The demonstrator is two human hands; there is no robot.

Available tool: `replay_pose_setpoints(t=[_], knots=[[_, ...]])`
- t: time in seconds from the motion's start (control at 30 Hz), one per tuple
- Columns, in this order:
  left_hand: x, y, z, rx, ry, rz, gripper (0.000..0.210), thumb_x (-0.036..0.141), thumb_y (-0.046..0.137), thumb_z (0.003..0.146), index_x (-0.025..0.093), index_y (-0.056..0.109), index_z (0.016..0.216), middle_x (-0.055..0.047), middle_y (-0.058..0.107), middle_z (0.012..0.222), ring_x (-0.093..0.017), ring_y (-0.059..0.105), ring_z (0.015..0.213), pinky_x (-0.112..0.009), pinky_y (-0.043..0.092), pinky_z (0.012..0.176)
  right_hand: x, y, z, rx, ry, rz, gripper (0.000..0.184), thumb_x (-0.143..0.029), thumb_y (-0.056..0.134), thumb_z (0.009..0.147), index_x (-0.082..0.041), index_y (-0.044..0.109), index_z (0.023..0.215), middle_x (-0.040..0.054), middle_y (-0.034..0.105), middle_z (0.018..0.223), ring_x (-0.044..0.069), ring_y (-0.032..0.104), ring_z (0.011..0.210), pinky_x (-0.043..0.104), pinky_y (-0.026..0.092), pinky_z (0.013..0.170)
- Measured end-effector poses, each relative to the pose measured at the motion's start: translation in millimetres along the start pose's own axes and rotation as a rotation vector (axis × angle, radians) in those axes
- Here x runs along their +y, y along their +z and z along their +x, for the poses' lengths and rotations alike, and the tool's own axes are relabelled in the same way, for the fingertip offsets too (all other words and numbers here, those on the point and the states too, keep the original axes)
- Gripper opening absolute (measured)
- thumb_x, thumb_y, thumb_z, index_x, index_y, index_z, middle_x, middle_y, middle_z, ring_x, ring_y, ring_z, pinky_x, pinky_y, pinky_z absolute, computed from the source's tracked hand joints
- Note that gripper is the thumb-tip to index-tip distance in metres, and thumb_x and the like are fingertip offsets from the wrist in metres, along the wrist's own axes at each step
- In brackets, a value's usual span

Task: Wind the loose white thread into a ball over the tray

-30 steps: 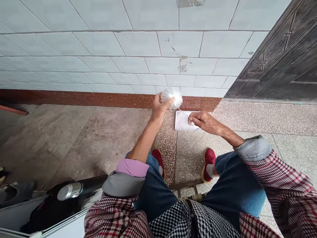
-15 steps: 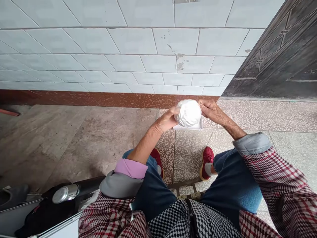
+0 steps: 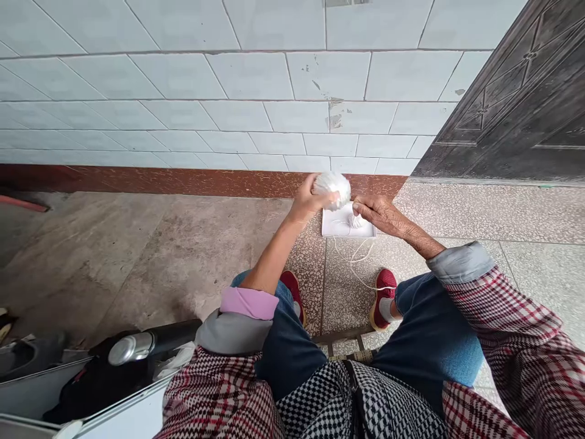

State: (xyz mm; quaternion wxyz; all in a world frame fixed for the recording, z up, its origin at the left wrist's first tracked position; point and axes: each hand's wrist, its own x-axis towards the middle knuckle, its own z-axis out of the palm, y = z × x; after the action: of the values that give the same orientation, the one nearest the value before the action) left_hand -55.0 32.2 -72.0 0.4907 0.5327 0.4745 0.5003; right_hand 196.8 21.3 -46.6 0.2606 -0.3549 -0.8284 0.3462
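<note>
A ball of white cord (image 3: 332,189), slightly blurred, is gripped in my left hand (image 3: 307,201), whose fingers wrap round its left side. Just to its right, my right hand (image 3: 382,213) is closed in a pinch, apparently on the white cord (image 3: 351,261); the strand at the fingertips is too fine to make out. Below both hands a shallow white tray (image 3: 329,229) lies on the floor. A smaller bundle of white cord (image 3: 355,221) sits in it, partly behind the right fingers. Loose cord trails from the tray over the floor towards the right red shoe (image 3: 384,286).
A tiled wall (image 3: 256,116) with a brown skirting stands ahead, and a dark door (image 3: 516,116) is at the right. To the lower left, a metal-capped black flask (image 3: 132,347) and dark cloth lie in a light container (image 3: 132,414).
My left hand has tilted and shifted the ball up and left. My right hand has moved slightly left and down, away from the ball. The tray, smaller bundle and trailing cord now show.
</note>
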Motion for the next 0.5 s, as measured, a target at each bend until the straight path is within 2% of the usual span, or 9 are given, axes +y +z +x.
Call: replay_pose_setpoints(t=[0.07, 0.13, 0.23, 0.33, 0.43, 0.5], knots=[[-9, 0.1, 3, 0.078, 0.020, 0.224, 0.078, 0.041, 0.097, 0.059, 0.022, 0.069, 0.130, -0.013, 0.076, 0.134, -0.037, 0.069, 0.127, -0.055, 0.057, 0.115, 10, -4, 1, 0.047, 0.030, 0.007, 0.051, -0.060, 0.050, 0.115, -0.021, 0.065, 0.085, -0.0018, 0.053, 0.068, 0.016, 0.050, 0.068, 0.032, 0.041, 0.072], [-19, -1.9, 8, 0.083, -0.023, 0.355, 0.079, 0.035, 0.097, 0.059, 0.021, 0.069, 0.131, -0.013, 0.076, 0.135, -0.037, 0.069, 0.127, -0.055, 0.055, 0.116, 27, -8, 5, 0.098, 0.119, -0.005, 0.045, -0.052, 0.053, 0.113, -0.020, 0.068, 0.086, -0.0017, 0.056, 0.067, 0.015, 0.051, 0.065, 0.031, 0.041, 0.069], [-37, -8.8, 20, 0.045, -0.173, 0.407, 0.076, 0.033, 0.097, 0.062, 0.018, 0.069, 0.132, -0.016, 0.075, 0.138, -0.037, 0.069, 0.129, -0.052, 0.055, 0.115, 65, -8, 14, 0.034, 0.404, -0.100, 0.031, -0.033, 0.054, 0.111, -0.016, 0.074, 0.095, 0.0016, 0.069, 0.077, 0.013, 0.059, 0.063, 0.029, 0.046, 0.068], [-67, -15.1, 28, 0.098, -0.361, 0.338, 0.069, 0.035, 0.098, 0.066, 0.019, 0.071, 0.128, -0.016, 0.075, 0.138, -0.037, 0.069, 0.131, -0.048, 0.055, 0.114, 113, 0, 21, -0.128, 0.667, -0.220, 0.024, -0.018, 0.056, 0.107, -0.014, 0.078, 0.114, 0.0077, 0.081, 0.098, 0.015, 0.073, 0.073, 0.029, 0.054, 0.075], [-110, -15.7, 24, 0.210, -0.580, 0.122, 0.063, 0.034, 0.101, 0.063, 0.022, 0.073, 0.118, -0.011, 0.078, 0.127, -0.035, 0.071, 0.129, -0.042, 0.058, 0.109, 163, 16, 22, -0.159, 0.767, -0.311, 0.029, -0.013, 0.065, 0.100, -0.013, 0.080, 0.125, 0.0149, 0.085, 0.115, 0.024, 0.080, 0.098, 0.034, 0.058, 0.094], [-142, -12.9, 15, 0.248, -0.701, -0.004, 0.063, 0.036, 0.101, 0.063, 0.023, 0.072, 0.117, -0.009, 0.079, 0.115, -0.032, 0.076, 0.116, -0.042, 0.062, 0.100, 194, 34, 19, -0.165, 0.822, -0.359, 0.037, -0.014, 0.070, 0.097, -0.014, 0.078, 0.134, 0.0176, 0.084, 0.125, 0.030, 0.079, 0.116, 0.038, 0.057, 0.105]])
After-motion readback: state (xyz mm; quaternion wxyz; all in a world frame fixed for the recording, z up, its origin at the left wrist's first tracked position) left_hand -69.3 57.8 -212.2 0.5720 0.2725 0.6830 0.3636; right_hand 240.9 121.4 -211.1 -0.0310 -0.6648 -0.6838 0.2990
